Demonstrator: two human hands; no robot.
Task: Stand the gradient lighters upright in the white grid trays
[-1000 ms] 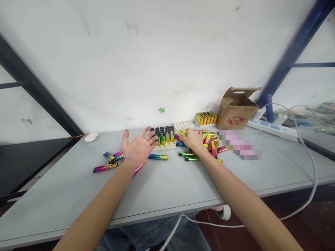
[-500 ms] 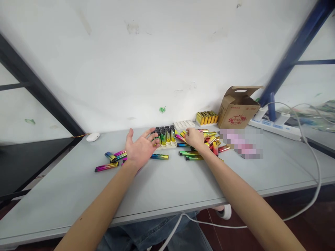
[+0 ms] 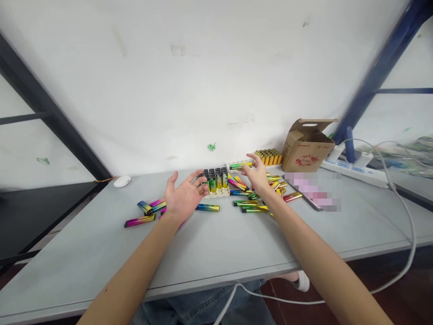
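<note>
My right hand (image 3: 257, 174) pinches a green-and-yellow metallic lighter (image 3: 239, 166) at its yellow end, raised in front of a white holed tray (image 3: 229, 164). My left hand (image 3: 184, 194) is open, palm turned up and fingers spread, beside another white tray (image 3: 218, 194). Several black-topped lighters (image 3: 219, 179) stand upright in that tray; my left fingertips overlap its left edge, and I cannot tell if they touch. Below my right hand lies a loose pile of colourful lighters (image 3: 255, 209). More lie left of my left hand, including a magenta-and-gold lighter (image 3: 140, 220).
A tray of gold lighters (image 3: 269, 157) stands at the back, next to an open cardboard box (image 3: 306, 146). A phone with a blurred screen (image 3: 313, 192) lies on the right, before a white power strip (image 3: 355, 174). A white mouse-like object (image 3: 122, 181) sits far left.
My right hand has lifted the green-and-yellow lighter out of the pile, up toward the back tray. My left hand stays open in nearly the same place. The view has shifted slightly.
</note>
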